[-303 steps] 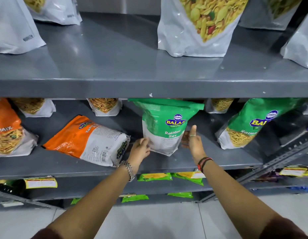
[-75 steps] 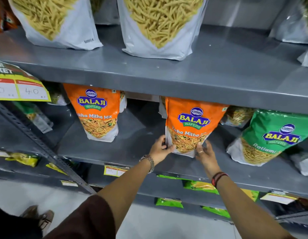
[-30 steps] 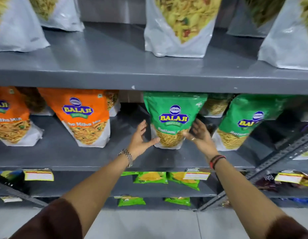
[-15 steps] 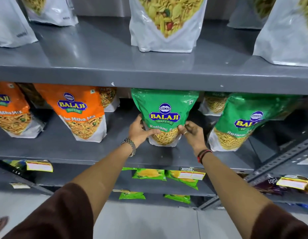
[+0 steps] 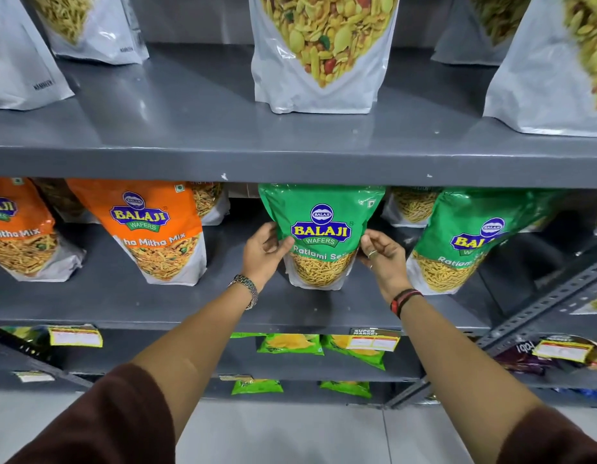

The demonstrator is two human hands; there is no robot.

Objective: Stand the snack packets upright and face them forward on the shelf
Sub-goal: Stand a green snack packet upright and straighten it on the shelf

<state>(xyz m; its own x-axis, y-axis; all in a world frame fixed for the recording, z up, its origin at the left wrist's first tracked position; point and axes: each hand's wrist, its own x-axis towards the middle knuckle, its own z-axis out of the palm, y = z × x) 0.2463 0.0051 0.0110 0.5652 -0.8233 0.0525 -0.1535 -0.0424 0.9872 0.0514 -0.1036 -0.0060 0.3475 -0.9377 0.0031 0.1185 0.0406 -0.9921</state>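
A green Ratlami Sev packet (image 5: 320, 226) stands upright on the grey middle shelf (image 5: 196, 303), label facing me. My left hand (image 5: 265, 252) grips its left edge and my right hand (image 5: 382, 256) pinches its right edge. To the right a second green packet (image 5: 471, 236) leans to the right. To the left stand an orange Mitha Mix packet (image 5: 149, 229) and another orange packet (image 5: 19, 232) at the frame's edge, both upright with labels forward. More packets sit behind them, mostly hidden.
The upper shelf (image 5: 290, 155) overhangs the packet tops and carries several white pouches, one (image 5: 320, 51) directly above. Lower shelves hold small green packets (image 5: 290, 343) and price tags (image 5: 374, 339). A slotted metal upright (image 5: 538, 309) crosses at the right.
Both hands slid from the green packet's bottom corners up to its sides. The packet stays upright facing forward. Earlier, the lying orange packet was stood up.
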